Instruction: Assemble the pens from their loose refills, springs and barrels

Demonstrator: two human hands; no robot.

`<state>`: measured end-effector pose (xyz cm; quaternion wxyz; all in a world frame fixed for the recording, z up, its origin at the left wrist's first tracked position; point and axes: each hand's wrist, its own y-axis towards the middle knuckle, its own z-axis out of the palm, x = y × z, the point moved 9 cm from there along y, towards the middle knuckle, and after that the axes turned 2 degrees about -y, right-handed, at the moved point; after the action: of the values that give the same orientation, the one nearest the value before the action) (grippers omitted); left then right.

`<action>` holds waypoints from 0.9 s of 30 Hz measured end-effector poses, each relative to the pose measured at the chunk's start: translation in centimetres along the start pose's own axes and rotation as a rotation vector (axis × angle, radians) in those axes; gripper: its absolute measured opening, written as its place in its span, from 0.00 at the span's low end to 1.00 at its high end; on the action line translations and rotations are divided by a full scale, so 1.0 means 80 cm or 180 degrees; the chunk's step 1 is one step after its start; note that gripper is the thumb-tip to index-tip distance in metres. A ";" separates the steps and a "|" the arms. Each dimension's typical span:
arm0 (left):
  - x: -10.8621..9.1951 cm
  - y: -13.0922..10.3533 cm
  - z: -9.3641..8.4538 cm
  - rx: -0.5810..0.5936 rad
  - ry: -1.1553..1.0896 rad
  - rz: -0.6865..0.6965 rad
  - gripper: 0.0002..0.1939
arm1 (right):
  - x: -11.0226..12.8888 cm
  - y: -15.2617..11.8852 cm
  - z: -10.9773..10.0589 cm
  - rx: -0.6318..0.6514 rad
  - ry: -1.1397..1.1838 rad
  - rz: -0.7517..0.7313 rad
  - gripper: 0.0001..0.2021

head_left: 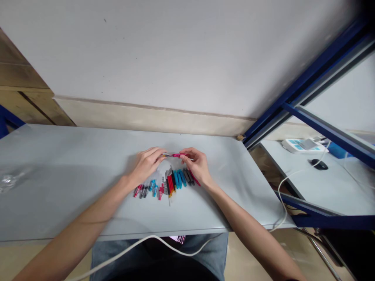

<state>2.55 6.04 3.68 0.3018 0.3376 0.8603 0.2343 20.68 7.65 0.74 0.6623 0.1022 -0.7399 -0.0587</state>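
Above the grey table, my left hand [147, 161] pinches the end of a thin pen refill [168, 155]. My right hand [197, 164] grips a pink pen barrel [177, 155] in line with it, and the two pieces meet end to end between my fingers. Below lie clear-tipped pen parts [145, 191] in pink, grey and blue. Beside them is a row of refills [170, 182], red and black. Several blue barrels [179, 178] and dark grey barrels [188, 176] follow to the right. Another pink barrel [197, 180] lies partly hidden under my right hand.
A crumpled clear plastic bag [8, 181] lies at the table's far left. A white cable [281, 195] hangs past the right edge and loops over my lap. Blue frame bars [293, 107] stand at right; behind them a second table holds a black mouse [318, 164] and a white device [304, 146].
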 end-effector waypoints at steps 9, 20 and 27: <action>-0.013 0.003 -0.001 0.0024 0.0017 0.0190 0.11 | 0.002 -0.006 0.004 0.0129 -0.0167 0.0122 0.17; -0.006 0.008 -0.011 -0.0168 0.0188 0.0068 0.15 | -0.001 0.000 -0.013 -0.0177 0.0203 0.0166 0.12; -0.011 0.003 -0.006 -0.0104 -0.0104 0.0223 0.10 | 0.000 -0.004 -0.006 0.0066 -0.0071 0.0288 0.19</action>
<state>2.88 5.50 4.47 0.3128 0.3663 0.8390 0.2532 21.15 7.38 0.75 0.6549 0.0748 -0.7516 -0.0221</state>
